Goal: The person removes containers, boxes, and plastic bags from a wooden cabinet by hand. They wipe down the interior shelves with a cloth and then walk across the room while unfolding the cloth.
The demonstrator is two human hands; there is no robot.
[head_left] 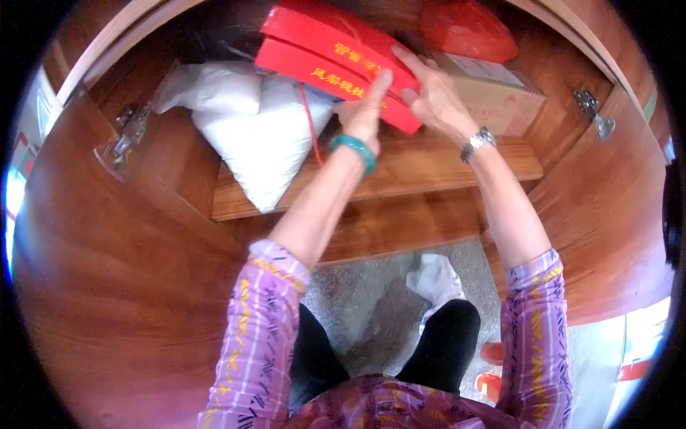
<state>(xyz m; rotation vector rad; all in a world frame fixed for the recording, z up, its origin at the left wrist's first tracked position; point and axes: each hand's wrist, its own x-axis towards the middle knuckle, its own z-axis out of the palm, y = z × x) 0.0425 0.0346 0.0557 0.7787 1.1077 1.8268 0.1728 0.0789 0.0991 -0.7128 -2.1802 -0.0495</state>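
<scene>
Two red boxes point(314, 61) with yellow Chinese characters lie one against the other inside a wooden cupboard, tilted down to the right. My left hand point(362, 111), with a green bangle at the wrist, grips the lower edge, its thumb over the lettered face and its other fingers mostly hidden. My right hand point(436, 93), with a metal watch, holds the boxes' right end, its forefinger along the top. A red cord point(310, 125) hangs beside my left hand. Left of the boxes rests a white filled plastic bag point(246, 146), its point over the shelf edge.
A cardboard carton point(493, 96) stands right of the boxes, with a red plastic bag point(468, 32) behind it. The wooden shelf point(429, 168) runs below. Open doors with metal hinges point(597, 114) flank me. A white cloth-like thing point(436, 279) is near my knee.
</scene>
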